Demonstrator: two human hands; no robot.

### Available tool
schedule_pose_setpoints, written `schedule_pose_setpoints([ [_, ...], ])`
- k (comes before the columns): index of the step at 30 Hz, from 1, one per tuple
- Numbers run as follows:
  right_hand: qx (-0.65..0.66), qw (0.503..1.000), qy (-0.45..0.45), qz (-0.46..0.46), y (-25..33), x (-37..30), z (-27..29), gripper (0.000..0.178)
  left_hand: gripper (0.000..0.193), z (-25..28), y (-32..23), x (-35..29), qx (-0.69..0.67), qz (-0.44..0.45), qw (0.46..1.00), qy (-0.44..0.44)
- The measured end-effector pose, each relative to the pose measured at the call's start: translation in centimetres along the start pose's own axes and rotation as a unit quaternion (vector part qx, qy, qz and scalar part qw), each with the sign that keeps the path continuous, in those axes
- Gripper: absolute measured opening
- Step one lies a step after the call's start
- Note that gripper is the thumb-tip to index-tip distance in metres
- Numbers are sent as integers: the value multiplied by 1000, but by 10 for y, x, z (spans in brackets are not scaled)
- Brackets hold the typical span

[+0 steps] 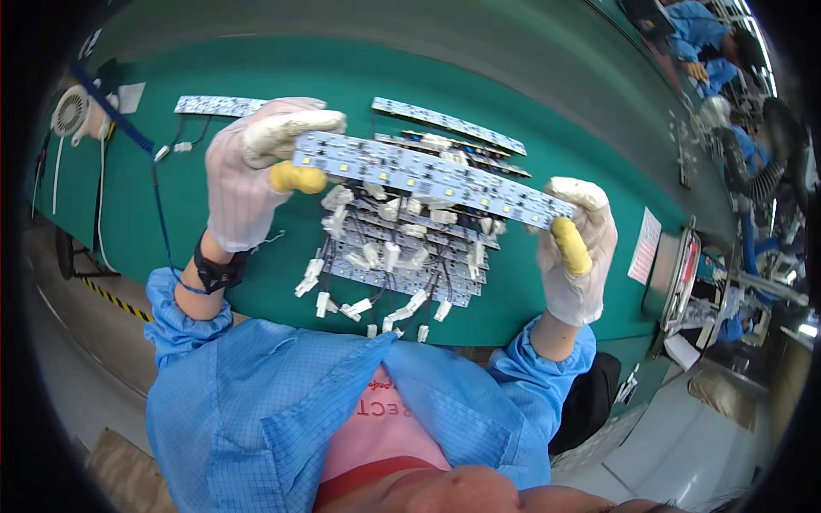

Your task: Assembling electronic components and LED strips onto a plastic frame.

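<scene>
Between my two gloved hands I hold a long white LED circuit board [428, 178], raised and tilted down to the right. My left hand [278, 150] pinches its left end, with a yellow finger cot on the thumb. At the right end my right hand [581, 235] grips it the same way, also with a yellow cot. Below lies a stack of similar LED boards [410, 278], with dark wires and white plug connectors [392, 256] hanging toward me. The held board hides part of the stack. Behind it lies another LED board [449, 126].
A further LED board [221, 105] with wires lies at the back left on the green mat [145, 214]. A small white fan [73, 111] stands at the far left. A blue cord [156, 188] runs to my left wrist. At right are a printed sheet [645, 245] and a tray [676, 278].
</scene>
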State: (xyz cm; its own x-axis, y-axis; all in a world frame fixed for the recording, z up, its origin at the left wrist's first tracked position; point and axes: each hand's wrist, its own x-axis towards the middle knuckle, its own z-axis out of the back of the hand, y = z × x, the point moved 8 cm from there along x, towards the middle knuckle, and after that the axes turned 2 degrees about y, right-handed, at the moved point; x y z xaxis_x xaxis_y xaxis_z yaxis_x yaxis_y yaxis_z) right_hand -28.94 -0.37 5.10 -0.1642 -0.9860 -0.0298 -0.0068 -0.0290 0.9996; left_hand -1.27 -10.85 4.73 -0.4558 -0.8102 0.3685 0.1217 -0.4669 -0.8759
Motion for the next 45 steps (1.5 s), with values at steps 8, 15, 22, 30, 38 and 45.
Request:
schedule_pose_setpoints([
  [8, -11, 998, 55, 42, 10, 2, -14, 52, 44, -1, 18, 6, 25, 84, 996, -10],
  [15, 3, 997, 77, -11, 8, 4, -15, 50, 49, 1, 33, 3, 8, 109, 994, -21],
  [22, -6, 1000, 27, 7, -6, 9, -1, 41, 47, -3, 14, -4, -175, 89, 979, -57],
  [30, -25, 999, 23, -4, -9, 8, -4, 35, 49, 2, -12, 4, 74, -97, 992, 14],
  [38, -104, 994, 24, 5, -4, 14, -8, 34, 44, 5, 11, -1, -93, 72, 993, -31],
  [45, -13, 1000, 15, -16, -14, 8, -1, 33, 42, 4, 12, -9, -117, 46, 992, -34],
])
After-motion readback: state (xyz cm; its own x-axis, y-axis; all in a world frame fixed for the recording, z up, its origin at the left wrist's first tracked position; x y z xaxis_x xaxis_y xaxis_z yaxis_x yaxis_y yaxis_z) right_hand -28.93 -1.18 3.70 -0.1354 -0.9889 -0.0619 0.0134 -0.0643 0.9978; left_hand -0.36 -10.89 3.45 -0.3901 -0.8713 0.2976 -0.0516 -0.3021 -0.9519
